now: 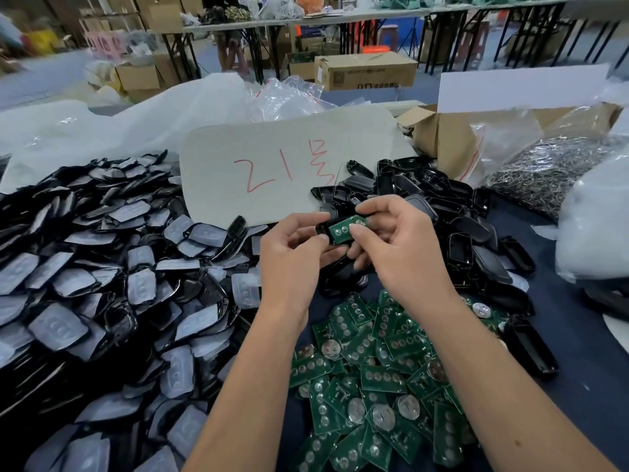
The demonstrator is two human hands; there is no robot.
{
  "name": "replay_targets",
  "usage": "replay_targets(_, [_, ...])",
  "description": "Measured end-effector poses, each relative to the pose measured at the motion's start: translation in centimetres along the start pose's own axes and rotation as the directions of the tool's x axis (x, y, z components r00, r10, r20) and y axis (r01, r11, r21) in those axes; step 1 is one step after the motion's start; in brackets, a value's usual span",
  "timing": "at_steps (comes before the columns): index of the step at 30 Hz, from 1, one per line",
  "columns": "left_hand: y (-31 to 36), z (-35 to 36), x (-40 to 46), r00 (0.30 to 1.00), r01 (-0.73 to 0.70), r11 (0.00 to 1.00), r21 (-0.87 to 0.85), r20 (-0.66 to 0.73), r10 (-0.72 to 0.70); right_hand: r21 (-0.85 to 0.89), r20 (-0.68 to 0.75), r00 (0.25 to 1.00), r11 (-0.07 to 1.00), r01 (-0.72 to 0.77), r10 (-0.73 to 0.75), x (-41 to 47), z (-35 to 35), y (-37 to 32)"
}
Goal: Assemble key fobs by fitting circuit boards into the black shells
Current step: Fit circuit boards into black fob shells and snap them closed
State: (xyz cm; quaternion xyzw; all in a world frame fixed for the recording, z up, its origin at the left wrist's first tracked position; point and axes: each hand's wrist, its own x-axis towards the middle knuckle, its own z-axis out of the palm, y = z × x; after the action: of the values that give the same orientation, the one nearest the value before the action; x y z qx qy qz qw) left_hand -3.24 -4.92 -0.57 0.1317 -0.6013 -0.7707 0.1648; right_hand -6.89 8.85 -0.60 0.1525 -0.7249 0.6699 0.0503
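Both forearms reach forward from the bottom edge, hands meeting above the table centre. Left hand (292, 247) grips the near end of a black shell (323, 229), thumb on top, fingers curled under. Right hand (398, 243) pinches the same shell from the far side, its thumb pressing a green board (343, 226) that lies in the shell's open face; three round contacts show on the board. Whether the board is fully seated cannot be told. Below the hands, a loose heap of boards (374, 379) lies on the dark blue table (578, 335), some with round silver coin cells facing up. Left of the arms, a large pile of pads (102, 284), grey-white on black backing. Behind the hands, a heap of empty shells (442, 206), touching a pale card (272, 165) marked "21" in red. Far right: an open carton (439, 131) and a clear bag of metal rings (551, 168). White plastic sheeting at rear left. Room beyond: trestle tables, stacked cartons, blurred. Left hand's fingertips are hidden under the shell.
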Motion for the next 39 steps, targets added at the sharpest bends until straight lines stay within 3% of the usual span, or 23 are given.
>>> replay_targets(5, [-0.28,0.46,-0.15,1.000,-0.004,1.000,-0.029,-0.017,0.003,0.043,-0.129,0.992,0.999,0.019,-0.014,-0.19,0.27,0.13])
replay_targets(12, [-0.32,0.53,-0.19,0.999,0.008,0.999,-0.046,-0.053,-0.011,-0.017,-0.179,0.984,1.000,0.006,-0.009,-0.36,0.31,-0.12])
replay_targets(17, [-0.28,0.24,-0.03,0.999,0.018,0.999,-0.051,-0.049,-0.020,-0.066,-0.162,0.987,0.998,0.007,-0.017,-0.28,0.32,-0.19])
replay_targets(24, [-0.12,0.16,-0.01,0.999,0.014,0.998,-0.065,-0.051,-0.018,0.038,-0.112,0.994,0.999,-0.009,0.013,-0.20,0.09,0.02])
replay_targets(39, [-0.14,0.09,-0.01,0.997,-0.076,0.997,-0.009,-0.020,0.076,-0.096,-0.152,0.988,0.995,0.014,-0.029,-0.04,0.11,0.03])
